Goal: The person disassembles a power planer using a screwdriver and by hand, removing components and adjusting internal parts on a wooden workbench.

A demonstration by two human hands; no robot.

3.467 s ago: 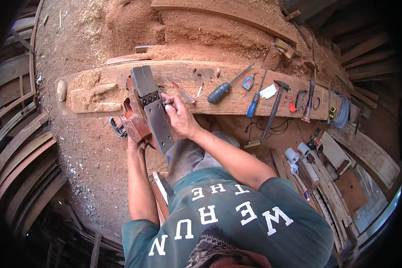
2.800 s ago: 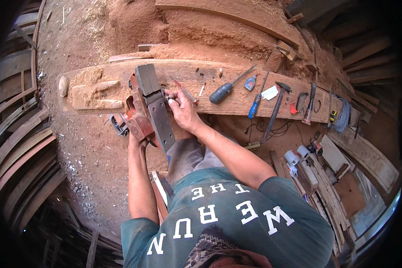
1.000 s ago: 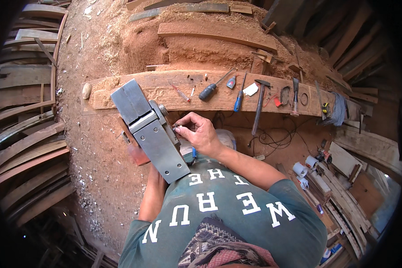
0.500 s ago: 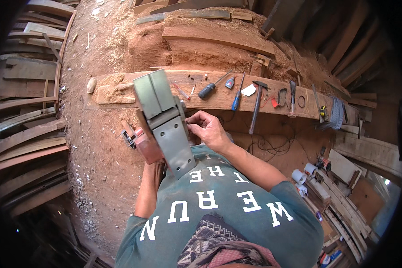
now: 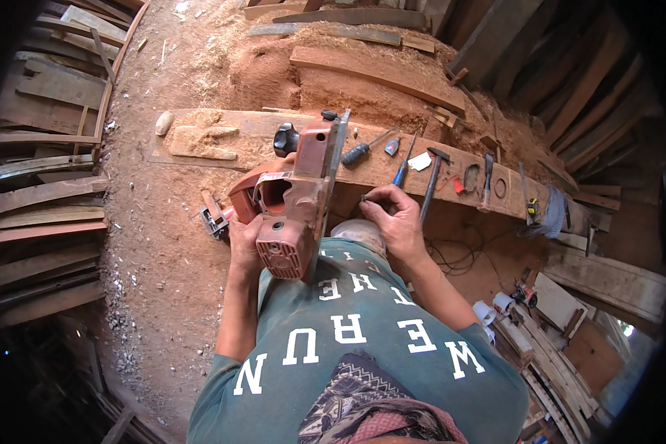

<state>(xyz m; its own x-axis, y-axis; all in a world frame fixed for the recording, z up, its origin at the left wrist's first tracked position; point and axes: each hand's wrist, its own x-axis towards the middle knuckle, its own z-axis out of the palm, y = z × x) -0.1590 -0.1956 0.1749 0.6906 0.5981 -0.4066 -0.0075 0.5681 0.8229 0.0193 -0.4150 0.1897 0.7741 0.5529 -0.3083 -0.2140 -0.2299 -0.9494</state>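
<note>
Your left hand [image 5: 246, 243] grips the red electric planer [image 5: 296, 200] from below and the left, fingers wrapped around the body near its handle, holding the tool up in front of your chest, clear of the long wooden beam [image 5: 392, 166] that serves as a bench. The planer is turned on its side, so you see its red housing and black knob [image 5: 285, 139], with the metal sole showing only as a thin edge on the right. Your right hand [image 5: 394, 220] sits just to the right of that edge, apart from it, fingertips pressed together in a pinch on something small and dark; what it is cannot be made out. On the beam beyond lie a black-handled screwdriver [image 5: 362, 151], a blue-handled screwdriver [image 5: 402, 167] and a hammer [image 5: 431, 185], well apart from both hands. Half a second ago the planer's flat grey sole faced the camera and your right fingers were at its side near the middle; since then you have rolled the tool so the sole faces right and the housing faces you, and your right hand has drawn away from it, still pinched shut. Your left hand has kept its hold throughout.
</note>
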